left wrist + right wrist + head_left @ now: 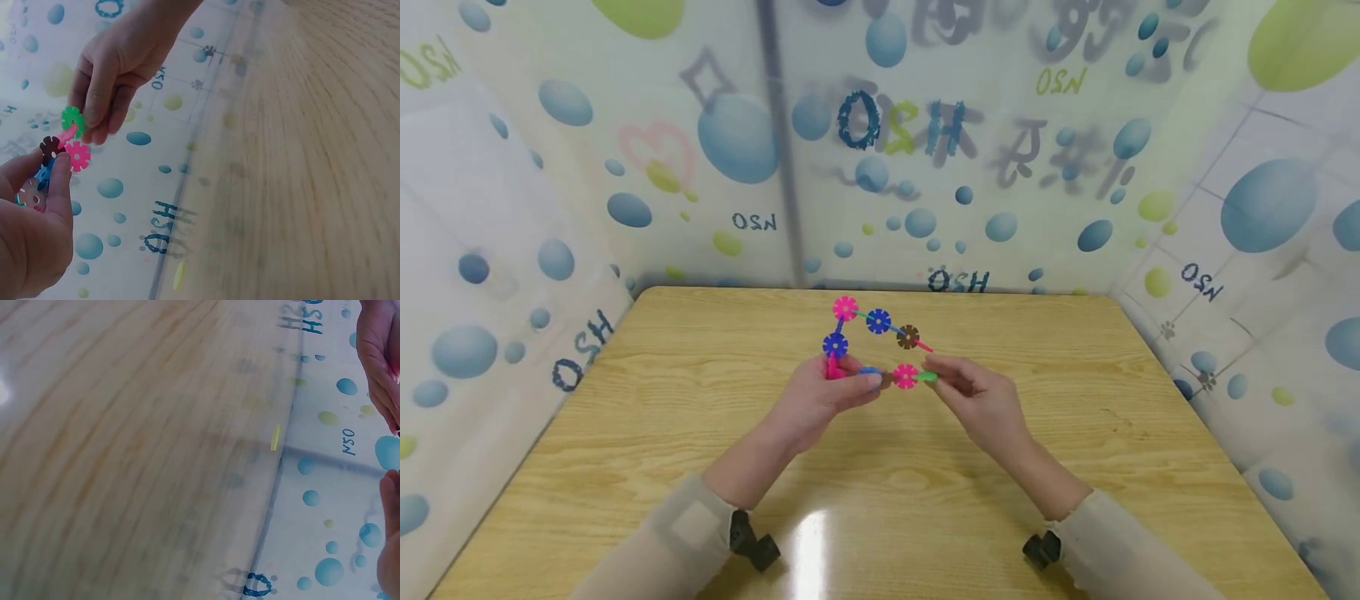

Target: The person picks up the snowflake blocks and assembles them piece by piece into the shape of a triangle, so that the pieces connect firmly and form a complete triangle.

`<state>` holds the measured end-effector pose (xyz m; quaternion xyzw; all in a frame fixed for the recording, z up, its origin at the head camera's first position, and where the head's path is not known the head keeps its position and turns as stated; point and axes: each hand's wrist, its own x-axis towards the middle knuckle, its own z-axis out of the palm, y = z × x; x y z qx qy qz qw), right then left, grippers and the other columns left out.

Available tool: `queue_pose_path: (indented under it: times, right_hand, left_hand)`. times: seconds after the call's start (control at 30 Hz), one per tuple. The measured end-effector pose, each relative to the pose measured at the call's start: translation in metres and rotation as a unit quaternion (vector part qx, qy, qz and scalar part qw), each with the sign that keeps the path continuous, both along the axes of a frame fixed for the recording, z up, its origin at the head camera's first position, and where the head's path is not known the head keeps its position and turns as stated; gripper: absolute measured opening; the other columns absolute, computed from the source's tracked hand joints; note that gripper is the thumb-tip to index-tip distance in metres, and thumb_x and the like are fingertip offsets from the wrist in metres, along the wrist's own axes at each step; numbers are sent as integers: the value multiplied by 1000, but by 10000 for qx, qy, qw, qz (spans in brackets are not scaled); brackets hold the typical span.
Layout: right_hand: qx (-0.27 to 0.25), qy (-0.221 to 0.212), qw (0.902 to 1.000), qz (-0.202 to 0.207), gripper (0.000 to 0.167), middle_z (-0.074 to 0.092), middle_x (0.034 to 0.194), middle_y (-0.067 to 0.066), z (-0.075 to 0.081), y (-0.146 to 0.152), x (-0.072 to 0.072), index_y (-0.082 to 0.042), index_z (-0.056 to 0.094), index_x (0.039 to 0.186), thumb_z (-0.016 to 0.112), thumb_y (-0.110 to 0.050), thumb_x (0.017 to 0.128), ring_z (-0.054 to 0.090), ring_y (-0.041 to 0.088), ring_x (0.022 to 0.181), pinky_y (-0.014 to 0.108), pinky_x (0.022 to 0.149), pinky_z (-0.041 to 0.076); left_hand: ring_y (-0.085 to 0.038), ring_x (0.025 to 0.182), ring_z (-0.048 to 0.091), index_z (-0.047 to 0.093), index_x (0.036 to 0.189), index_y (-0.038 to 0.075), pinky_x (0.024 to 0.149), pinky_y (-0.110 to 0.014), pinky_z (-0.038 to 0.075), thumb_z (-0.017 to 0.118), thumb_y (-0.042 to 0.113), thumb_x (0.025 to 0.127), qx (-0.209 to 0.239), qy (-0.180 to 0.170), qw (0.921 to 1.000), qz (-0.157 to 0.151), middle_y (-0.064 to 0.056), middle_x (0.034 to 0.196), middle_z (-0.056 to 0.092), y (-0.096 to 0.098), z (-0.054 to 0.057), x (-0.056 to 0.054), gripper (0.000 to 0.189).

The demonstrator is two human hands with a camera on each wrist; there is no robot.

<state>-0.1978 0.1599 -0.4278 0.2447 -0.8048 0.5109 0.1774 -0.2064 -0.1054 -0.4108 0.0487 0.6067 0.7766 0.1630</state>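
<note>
A chain of slotted plastic snowflake discs is bent into a loop above the table. At the upper left sits a pink disc [845, 308], with a blue disc [878, 321] and a brown disc [907, 337] to its right and another blue disc [835, 345] below it. My left hand [812, 404] grips the loop's lower left, thumb on top, partly hiding the discs there. My right hand [985, 408] pinches a green disc [73, 120] beside a lower pink disc [906, 377]. A red disc [927, 346], seen edge-on, ends the upper row close to the right fingertips.
A wood-grain table [700, 350] lies below both hands, its surface reflecting light near the front. Sheets [887, 242] printed with blue and green bubbles and lettering enclose the back and sides. Dark devices [752, 542] are worn at both wrists.
</note>
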Motion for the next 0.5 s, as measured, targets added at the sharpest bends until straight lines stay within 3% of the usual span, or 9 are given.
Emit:
queue_pose_path:
  times: [0.13,0.27,0.37,0.5]
  right_hand:
    - [447,-1157,9922,-145,26,84,114,10,-3,-3,-7,-5,79,126,80,-10,102,83,23,99,21,82,66]
    - [1129,-2263,9675,-28,25,83,116,6,-10,-14,-26,-6,79,127,77,-18,105,78,18,101,29,87,66]
    - [1736,-2642,9487,63,24,81,117,3,-12,-32,-45,-11,79,128,75,-21,106,75,18,107,38,96,64]
    - [2239,-2792,9338,-8,20,80,113,3,-16,-54,-68,-13,80,121,76,-24,105,72,18,103,40,98,62]
  left_hand:
    - [-19,108,82,54,103,7,108,-41,62,70,0,105,86,25,9998,174,-7,106,85,-9,3,-5,17]
    - [-15,102,82,56,101,8,101,-35,65,69,-1,105,101,82,9994,321,-2,99,82,-17,6,-8,17]
    - [-15,102,81,55,101,9,101,-34,66,69,-1,105,119,65,9992,363,-1,98,82,-21,8,-10,17]
    - [-15,103,81,54,101,10,102,-36,65,69,-1,105,212,-30,9990,387,-1,98,82,-22,10,-11,18]
